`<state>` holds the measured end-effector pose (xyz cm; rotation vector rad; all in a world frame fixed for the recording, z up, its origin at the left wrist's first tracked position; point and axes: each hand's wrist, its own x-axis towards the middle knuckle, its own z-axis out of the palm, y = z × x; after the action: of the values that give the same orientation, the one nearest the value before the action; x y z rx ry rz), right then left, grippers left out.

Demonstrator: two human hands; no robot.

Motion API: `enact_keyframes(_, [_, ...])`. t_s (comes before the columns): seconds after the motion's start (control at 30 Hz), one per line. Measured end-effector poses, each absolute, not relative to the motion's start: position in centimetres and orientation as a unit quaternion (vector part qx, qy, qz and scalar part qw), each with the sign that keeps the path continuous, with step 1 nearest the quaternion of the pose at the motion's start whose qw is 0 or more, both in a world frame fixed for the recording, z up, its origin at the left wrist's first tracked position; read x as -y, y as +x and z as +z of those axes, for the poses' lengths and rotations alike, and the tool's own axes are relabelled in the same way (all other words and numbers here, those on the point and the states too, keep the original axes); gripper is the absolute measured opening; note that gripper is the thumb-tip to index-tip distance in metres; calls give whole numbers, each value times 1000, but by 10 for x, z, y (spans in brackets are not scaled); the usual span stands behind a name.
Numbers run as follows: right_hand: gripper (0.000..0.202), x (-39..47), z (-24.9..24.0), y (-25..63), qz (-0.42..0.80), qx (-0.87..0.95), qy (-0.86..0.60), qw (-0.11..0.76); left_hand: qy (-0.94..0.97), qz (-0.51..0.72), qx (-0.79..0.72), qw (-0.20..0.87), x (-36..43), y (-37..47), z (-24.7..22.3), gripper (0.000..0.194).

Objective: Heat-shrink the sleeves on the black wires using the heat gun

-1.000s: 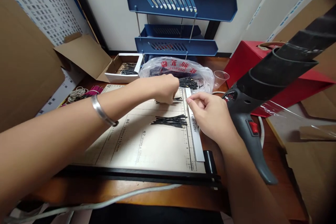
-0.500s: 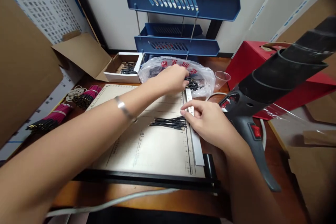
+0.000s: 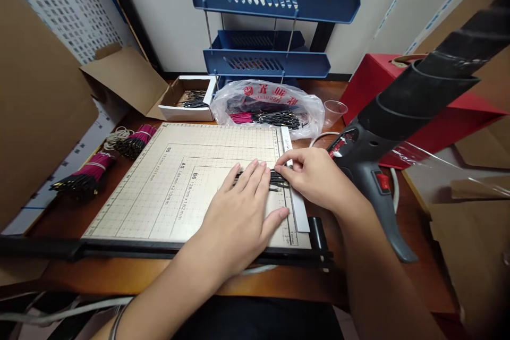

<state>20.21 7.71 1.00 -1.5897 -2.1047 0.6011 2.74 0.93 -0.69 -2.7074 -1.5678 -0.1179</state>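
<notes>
My left hand (image 3: 239, 204) lies flat, palm down, over a row of thin black sticks (image 3: 274, 180) on the cream board of a paper trimmer (image 3: 131, 186). Its fingers are stretched out and cover much of the row. At the row's right end, thumb and forefinger of my right hand (image 3: 308, 172) are pinched together on the end of a black stick, beside the trimmer's white edge strip (image 3: 298, 207). Behind the board, a clear plastic bag (image 3: 266, 93) with red print holds many more black sticks (image 3: 274, 118), some with magenta parts.
A grey heat gun (image 3: 366, 154) stands close to my right arm, before a red box (image 3: 378, 79). Magenta-and-black bundles (image 3: 90, 172) lie left of the board. An open white carton (image 3: 187, 111), a clear cup (image 3: 334, 111) and blue shelves (image 3: 265, 64) are at the back.
My left hand has come back from the plastic bag and now lies flat on the black sticks. The right hand keeps its pinch near the edge strip.
</notes>
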Motion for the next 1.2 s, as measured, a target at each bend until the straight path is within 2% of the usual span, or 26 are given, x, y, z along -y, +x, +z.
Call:
enact_keyframes(0.23, [15,-73,12,206,230,760,-573,205,-869,-54,492,1,-4,32,-5,75])
enact_keyframes(0.47, [16,-71,11,206,186,766,-575,221,-867,-66,493,-8,-4,36,-11,80])
enact_keyframes(0.67, [13,-65,12,209,154,760,-603,187,-848,-87,523,6,2,30,-13,72])
enact_keyframes(0.97, [12,-59,1,198,125,750,-616,204,-871,-71,485,-14,-2,39,-13,72])
enact_keyframes(1.2, [10,-58,0,202,170,742,-615,207,-853,-102,511,-8,-2,40,-12,63])
